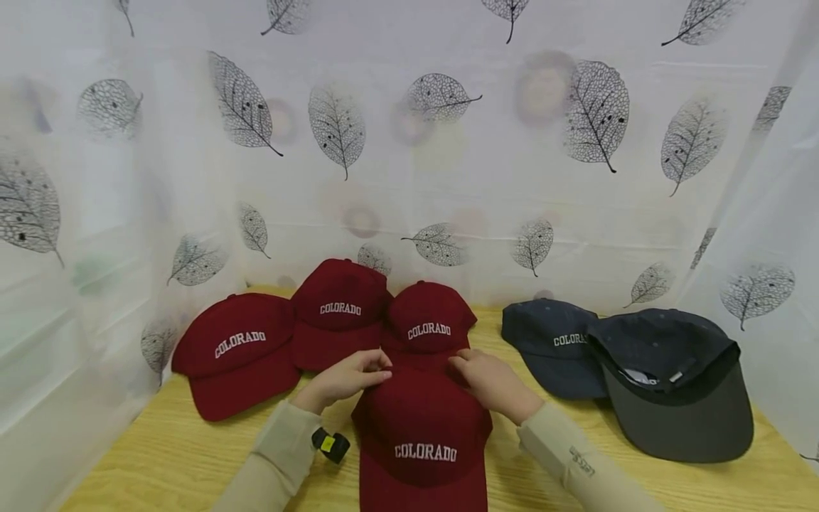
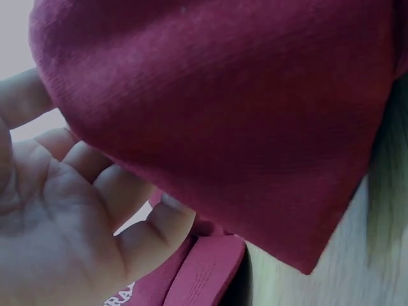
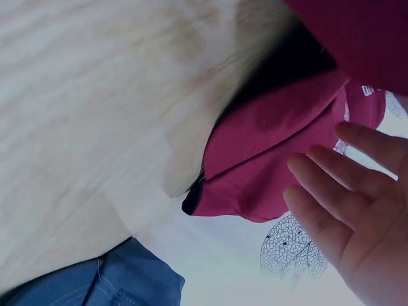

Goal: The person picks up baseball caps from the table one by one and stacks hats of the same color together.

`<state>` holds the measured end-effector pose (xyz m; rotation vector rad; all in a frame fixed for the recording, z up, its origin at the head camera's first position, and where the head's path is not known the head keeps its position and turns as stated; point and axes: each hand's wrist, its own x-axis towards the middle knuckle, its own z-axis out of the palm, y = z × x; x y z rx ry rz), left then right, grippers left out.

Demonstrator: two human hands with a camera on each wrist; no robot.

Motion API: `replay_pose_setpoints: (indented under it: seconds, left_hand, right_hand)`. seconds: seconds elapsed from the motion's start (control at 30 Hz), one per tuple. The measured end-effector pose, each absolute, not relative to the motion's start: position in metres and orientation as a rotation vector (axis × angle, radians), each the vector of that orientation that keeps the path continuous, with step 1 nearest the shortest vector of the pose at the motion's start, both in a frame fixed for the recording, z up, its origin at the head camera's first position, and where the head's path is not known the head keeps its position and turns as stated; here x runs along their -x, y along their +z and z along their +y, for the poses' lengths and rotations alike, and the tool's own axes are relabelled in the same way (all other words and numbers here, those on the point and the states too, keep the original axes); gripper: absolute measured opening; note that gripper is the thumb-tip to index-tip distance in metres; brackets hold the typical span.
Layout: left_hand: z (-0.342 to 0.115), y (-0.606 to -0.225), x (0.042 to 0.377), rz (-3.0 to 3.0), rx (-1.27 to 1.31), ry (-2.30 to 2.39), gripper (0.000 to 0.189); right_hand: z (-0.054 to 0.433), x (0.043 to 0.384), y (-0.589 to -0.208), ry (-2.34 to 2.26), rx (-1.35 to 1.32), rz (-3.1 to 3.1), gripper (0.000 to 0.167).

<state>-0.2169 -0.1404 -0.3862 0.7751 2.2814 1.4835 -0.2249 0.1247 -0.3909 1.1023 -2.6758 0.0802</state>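
Note:
The nearest dark red cap (image 1: 422, 427) has white COLORADO lettering and its brim toward me. At its back left my left hand (image 1: 345, 377) has loosely bent fingers; in the left wrist view the fingers (image 2: 131, 197) lie beside and partly behind the edge of the red cap (image 2: 236, 115). Across the crown, my right hand (image 1: 489, 380) is at the back right, with fairly straight, spread fingers (image 3: 325, 191) in the right wrist view. Right behind the hands sits another red COLORADO cap (image 1: 429, 316). The right thumb is hidden.
Two more red caps, one at left (image 1: 237, 348) and one at back (image 1: 342, 306), stand on the wooden table (image 1: 141, 462). On the right, a navy cap (image 1: 544, 334) adjoins an overturned navy cap (image 1: 678, 419). A leaf-print curtain (image 1: 409, 178) hangs behind.

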Motion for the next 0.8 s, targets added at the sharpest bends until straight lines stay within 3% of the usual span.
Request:
replay_pose_setpoints:
  seconds: [0.27, 0.8]
  left_hand:
    - [-0.144, -0.384, 0.215, 2.238, -0.821, 1.405, 0.011]
    - [-0.151, -0.378, 0.215, 2.137, -0.91, 1.354, 0.018]
  right_hand:
    - [0.117, 0.22, -0.395, -0.113, -1.181, -2.64, 0.024]
    - [0.115, 0.225, -0.388, -0.022, -0.979, -2.54, 0.013]
